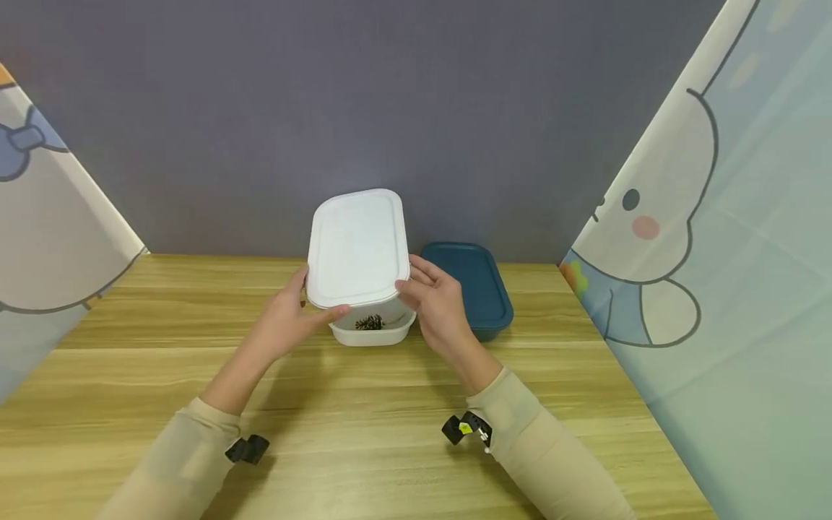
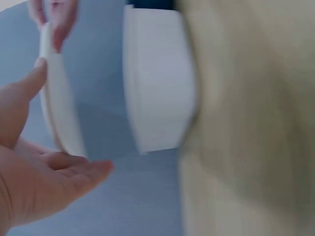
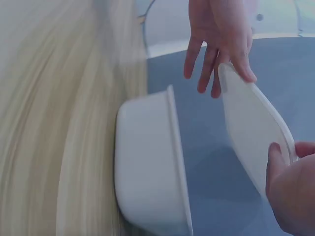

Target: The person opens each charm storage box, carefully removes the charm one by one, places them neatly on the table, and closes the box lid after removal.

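Observation:
A white rectangular lid (image 1: 357, 249) with rounded corners is raised and tilted above a white container (image 1: 372, 338). My left hand (image 1: 284, 315) holds the lid's near left corner, thumb along the front edge; in the right wrist view its other fingers extend fairly straight beside the lid (image 3: 256, 128). My right hand (image 1: 443, 307) pinches the lid's near right edge between thumb and fingers. Below the lid, the container stands upright on the table, and a dark pine cone (image 1: 369, 323) shows inside it. The lid hides the rest of the contents.
A dark blue lidded box (image 1: 469, 282) stands just right of the white container, partly behind my right hand. The wooden table (image 1: 351, 448) meets a grey panel (image 1: 416, 115) at the back. Printed cartoon panels (image 1: 728, 310) line both sides.

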`<action>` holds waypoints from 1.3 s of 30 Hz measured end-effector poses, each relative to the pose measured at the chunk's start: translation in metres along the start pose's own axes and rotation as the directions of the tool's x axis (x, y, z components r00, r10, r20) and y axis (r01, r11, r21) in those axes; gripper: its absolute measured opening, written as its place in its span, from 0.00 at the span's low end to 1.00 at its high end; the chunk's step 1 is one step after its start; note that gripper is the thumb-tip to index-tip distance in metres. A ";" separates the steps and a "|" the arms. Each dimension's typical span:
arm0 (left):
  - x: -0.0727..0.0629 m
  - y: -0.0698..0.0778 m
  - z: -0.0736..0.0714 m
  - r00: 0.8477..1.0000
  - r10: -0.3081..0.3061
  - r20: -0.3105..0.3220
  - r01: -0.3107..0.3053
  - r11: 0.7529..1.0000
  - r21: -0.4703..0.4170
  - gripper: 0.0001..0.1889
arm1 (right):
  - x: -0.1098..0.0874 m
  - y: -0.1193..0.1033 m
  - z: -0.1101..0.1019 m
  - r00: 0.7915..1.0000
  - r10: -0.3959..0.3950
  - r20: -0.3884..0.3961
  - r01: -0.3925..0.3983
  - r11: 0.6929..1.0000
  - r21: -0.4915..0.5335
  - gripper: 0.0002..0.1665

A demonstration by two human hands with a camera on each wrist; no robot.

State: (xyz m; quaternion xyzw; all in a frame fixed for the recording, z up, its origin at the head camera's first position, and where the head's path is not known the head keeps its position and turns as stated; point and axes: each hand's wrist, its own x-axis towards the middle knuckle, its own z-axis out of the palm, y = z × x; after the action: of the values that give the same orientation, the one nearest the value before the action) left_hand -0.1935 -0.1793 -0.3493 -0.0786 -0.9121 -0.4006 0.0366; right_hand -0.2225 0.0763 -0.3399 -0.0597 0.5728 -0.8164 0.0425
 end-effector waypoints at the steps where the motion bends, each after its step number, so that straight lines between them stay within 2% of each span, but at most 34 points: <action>1: 0.001 0.005 -0.003 1.000 0.008 0.007 -0.008 1.000 0.018 0.60 | 0.000 -0.002 0.001 1.000 0.005 -0.008 -0.004 0.999 0.038 0.36; 4: 0.003 0.021 -0.007 0.999 0.036 0.019 -0.038 0.993 0.113 0.58 | -0.002 -0.004 0.003 1.000 0.007 -0.029 -0.003 0.992 0.127 0.36; 7: 0.006 0.036 -0.006 0.997 0.073 0.040 -0.079 0.976 0.205 0.52 | -0.004 -0.004 0.006 0.999 -0.014 -0.052 0.022 0.989 0.148 0.35; 10: 0.009 0.048 -0.001 0.991 0.091 0.099 -0.109 0.975 0.195 0.47 | -0.008 -0.004 0.012 0.996 -0.062 -0.067 0.069 0.992 0.106 0.33; 12: 0.009 0.054 0.003 0.987 0.094 0.127 -0.111 0.985 0.131 0.45 | -0.012 -0.004 0.017 0.992 -0.108 -0.068 0.112 0.992 0.051 0.32; 14: 0.008 0.059 0.005 0.987 0.096 0.127 -0.100 0.995 0.029 0.44 | -0.015 -0.004 0.021 0.985 -0.166 -0.055 0.164 0.986 -0.033 0.31; 15: 0.008 0.062 0.006 0.988 0.098 0.117 -0.094 0.995 -0.037 0.44 | -0.017 -0.005 0.023 0.980 -0.196 -0.040 0.193 0.978 -0.076 0.31; 17: 0.006 0.067 0.007 0.991 0.104 0.085 -0.088 0.980 -0.176 0.44 | -0.020 -0.005 0.027 0.967 -0.256 -0.003 0.253 0.955 -0.156 0.30; 19: 0.005 0.072 0.008 0.992 0.110 0.055 -0.087 0.946 -0.313 0.43 | -0.022 -0.005 0.031 0.950 -0.309 0.038 0.310 0.926 -0.215 0.29; 20: 0.004 0.075 0.009 0.993 0.108 0.037 -0.086 0.921 -0.381 0.43 | -0.023 -0.005 0.032 0.942 -0.332 0.057 0.336 0.913 -0.230 0.29; 22: 0.003 0.079 0.010 0.995 0.102 0.004 -0.086 0.863 -0.498 0.41 | -0.023 -0.004 0.034 0.926 -0.368 0.086 0.377 0.889 -0.259 0.29; 25: 0.002 0.083 0.012 0.996 0.081 -0.033 -0.084 0.779 -0.622 0.37 | -0.022 -0.002 0.035 0.911 -0.393 0.128 0.413 0.867 -0.279 0.28; 26: 0.002 0.083 0.012 0.997 0.071 -0.041 -0.081 0.756 -0.650 0.36 | -0.021 -0.001 0.035 0.908 -0.393 0.143 0.418 0.859 -0.297 0.27; 28: 0.001 0.083 0.013 0.998 0.048 -0.049 -0.069 0.733 -0.677 0.32 | -0.021 0.000 0.033 0.909 -0.380 0.172 0.417 0.843 -0.339 0.28; 33: 0.000 0.080 0.014 0.999 0.010 -0.049 -0.040 0.739 -0.673 0.31 | -0.021 0.000 0.026 0.921 -0.312 0.234 0.387 0.799 -0.459 0.31; 36: -0.002 0.077 0.013 0.998 0.010 -0.055 -0.044 0.742 -0.669 0.31 | -0.021 -0.004 0.021 0.917 -0.289 0.274 0.395 0.750 -0.531 0.34; 39: -0.006 0.073 0.009 0.997 0.007 -0.077 -0.058 0.738 -0.672 0.31 | -0.021 -0.006 0.016 0.919 -0.271 0.285 0.392 0.691 -0.608 0.41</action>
State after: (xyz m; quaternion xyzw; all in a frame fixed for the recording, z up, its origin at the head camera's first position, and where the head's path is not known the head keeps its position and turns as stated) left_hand -0.1748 -0.1252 -0.3034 -0.0884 -0.7025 -0.7048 0.0445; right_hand -0.1995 0.0668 -0.3300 -0.2437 0.7948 -0.5499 -0.0805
